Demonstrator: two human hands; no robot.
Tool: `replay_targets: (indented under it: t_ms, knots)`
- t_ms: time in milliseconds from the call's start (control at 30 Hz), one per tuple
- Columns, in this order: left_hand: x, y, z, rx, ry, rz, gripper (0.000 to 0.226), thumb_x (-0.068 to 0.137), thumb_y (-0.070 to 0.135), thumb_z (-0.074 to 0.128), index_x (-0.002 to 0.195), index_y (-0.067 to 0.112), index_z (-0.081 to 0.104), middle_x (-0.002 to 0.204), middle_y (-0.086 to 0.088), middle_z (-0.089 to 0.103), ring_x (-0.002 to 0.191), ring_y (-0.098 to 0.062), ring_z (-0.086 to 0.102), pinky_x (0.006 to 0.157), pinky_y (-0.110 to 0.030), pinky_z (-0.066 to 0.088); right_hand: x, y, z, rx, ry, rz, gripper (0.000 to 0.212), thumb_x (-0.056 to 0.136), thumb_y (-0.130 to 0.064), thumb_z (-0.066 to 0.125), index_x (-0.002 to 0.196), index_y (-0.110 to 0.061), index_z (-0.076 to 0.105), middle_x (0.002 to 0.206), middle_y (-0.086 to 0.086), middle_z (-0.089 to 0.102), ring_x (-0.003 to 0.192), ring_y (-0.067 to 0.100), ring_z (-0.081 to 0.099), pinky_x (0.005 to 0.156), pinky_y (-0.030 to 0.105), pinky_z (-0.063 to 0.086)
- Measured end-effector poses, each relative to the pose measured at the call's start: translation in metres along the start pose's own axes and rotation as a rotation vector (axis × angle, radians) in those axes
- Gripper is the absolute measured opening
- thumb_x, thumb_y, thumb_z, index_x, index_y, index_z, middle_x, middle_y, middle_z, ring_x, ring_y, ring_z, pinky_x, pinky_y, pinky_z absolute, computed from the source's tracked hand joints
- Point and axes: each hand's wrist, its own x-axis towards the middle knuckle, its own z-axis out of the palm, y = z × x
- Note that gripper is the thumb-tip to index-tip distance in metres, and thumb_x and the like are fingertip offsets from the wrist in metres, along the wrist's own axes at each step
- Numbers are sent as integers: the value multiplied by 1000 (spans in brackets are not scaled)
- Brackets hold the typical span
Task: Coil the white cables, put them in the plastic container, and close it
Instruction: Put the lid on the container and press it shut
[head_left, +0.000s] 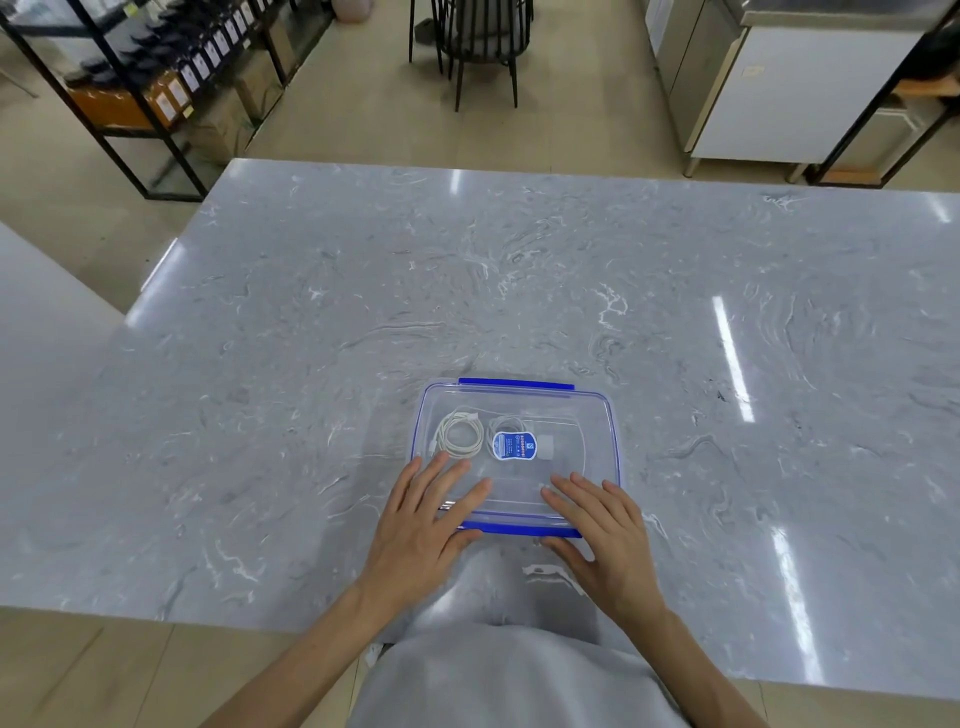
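Note:
A clear plastic container (587, 415) with blue trim stands on the grey marble table near its front edge, and its clear lid lies on top. Through the lid I see one coiled white cable (459, 434) at the left and a second white coil (500, 425) partly behind the lid's blue label (513, 446). My left hand (426, 525) lies flat on the lid's near left corner, fingers spread. My right hand (605, 535) lies flat on the near right corner, thumb by the blue front clip (519, 529). The blue back clip (515, 384) sticks out at the far edge.
The marble table (311, 364) stretches wide on all sides of the container. Beyond it are black shelving (130, 78) at the left, a dark chair (483, 41) at the middle and a steel counter (779, 88) at the right.

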Motion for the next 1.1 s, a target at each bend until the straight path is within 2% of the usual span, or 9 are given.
replay_targets:
  t_ms: [133, 267, 400, 533, 667, 867, 933, 1000, 1100]
  knots:
    - [3, -1, -7, -21, -25, -12, 52, 98, 50, 43, 146, 28, 43, 151, -6, 44, 145, -27, 30, 117, -49, 22, 2, 1, -4, -8, 20, -21, 51, 88, -55, 61, 130, -26, 61, 140, -9, 56, 136, 10, 44, 116, 38, 31]
    - [10, 3, -8, 8, -71, 14, 62, 93, 62, 45, 144, 26, 44, 160, -7, 26, 150, -33, 15, 116, -65, 9, 10, 0, -9, -15, -7, -46, 47, 88, -52, 62, 127, -26, 61, 149, -3, 47, 146, 27, 30, 120, 58, 14]
    - [13, 4, -7, 34, -79, 2, 60, 95, 61, 42, 143, 25, 45, 160, -5, 27, 150, -29, 18, 110, -70, 19, 11, 0, -11, -13, -74, -17, 48, 91, -57, 56, 130, -29, 57, 155, -3, 37, 149, 23, 23, 117, 62, 19]
    - [11, 3, -6, 63, -57, 12, 63, 96, 57, 46, 147, 21, 42, 159, -4, 29, 148, -29, 22, 110, -69, 22, 11, 0, -10, 53, -36, 27, 58, 87, -54, 62, 135, -23, 54, 152, -6, 42, 146, 17, 30, 118, 59, 20]
    - [14, 7, -8, 52, -14, -8, 56, 98, 53, 41, 141, 19, 52, 155, -4, 39, 145, -30, 30, 107, -70, 27, 15, -4, -14, 99, 19, 98, 64, 86, -54, 62, 137, -16, 52, 146, -6, 50, 141, 15, 39, 119, 54, 24]
    - [16, 23, -23, -113, 1, -180, 56, 93, 49, 52, 140, 18, 52, 153, -1, 41, 145, -23, 31, 113, -64, 23, 23, -5, -32, 164, -71, 142, 41, 93, -50, 52, 128, -30, 59, 144, -14, 50, 141, 6, 37, 120, 48, 22]
    - [10, 37, -25, -184, 51, -270, 48, 96, 41, 46, 139, 19, 52, 154, -2, 40, 146, -23, 29, 115, -57, 23, 32, 1, -40, 223, -70, 188, 38, 96, -47, 45, 130, -32, 57, 142, -15, 52, 139, 0, 37, 119, 44, 25]
    - [7, 46, -27, -193, 5, -341, 51, 97, 41, 36, 143, 23, 46, 157, -3, 34, 148, -26, 24, 118, -54, 23, 42, 8, -47, 234, -54, 218, 38, 97, -44, 45, 133, -34, 55, 145, -14, 49, 141, 1, 33, 120, 38, 24]
    - [11, 45, -25, -84, -228, -378, 64, 94, 63, 7, 153, 38, 6, 162, 1, -11, 150, -28, -14, 121, -51, -7, 59, 11, -51, 113, -206, 246, 52, 98, -52, 33, 145, -33, 39, 155, -15, 30, 149, 7, 18, 123, 40, 13]
